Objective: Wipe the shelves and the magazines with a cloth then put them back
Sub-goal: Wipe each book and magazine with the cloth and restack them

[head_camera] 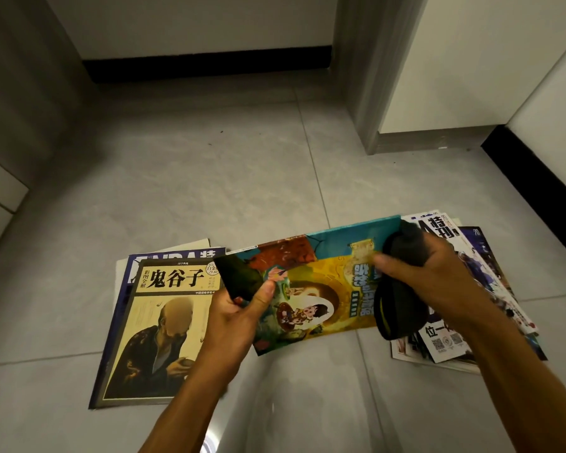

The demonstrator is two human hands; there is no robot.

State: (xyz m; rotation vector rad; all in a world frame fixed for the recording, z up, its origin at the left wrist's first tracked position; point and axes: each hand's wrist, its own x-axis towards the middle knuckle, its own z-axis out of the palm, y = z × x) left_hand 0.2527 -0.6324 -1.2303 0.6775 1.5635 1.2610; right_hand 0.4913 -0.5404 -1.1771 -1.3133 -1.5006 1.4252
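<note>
A colourful magazine [311,286] with a teal and yellow cover is held above the floor. My left hand [239,315] grips its left edge, thumb on the cover. My right hand [438,276] is closed on a dark cloth [397,308] that is pressed against the magazine's right side, with part of the cloth hanging below my fingers. On the floor to the left lies a beige magazine [159,325] showing a seated figure, on top of a blue-and-white one [164,256]. A loose pile of magazines [471,289] lies on the floor to the right, partly behind my right hand.
The floor is grey tile [209,178]. A grey door frame [370,93] stands at the back right, with white walls and a black skirting [209,65] behind. A white cabinet front [0,191] borders the left edge.
</note>
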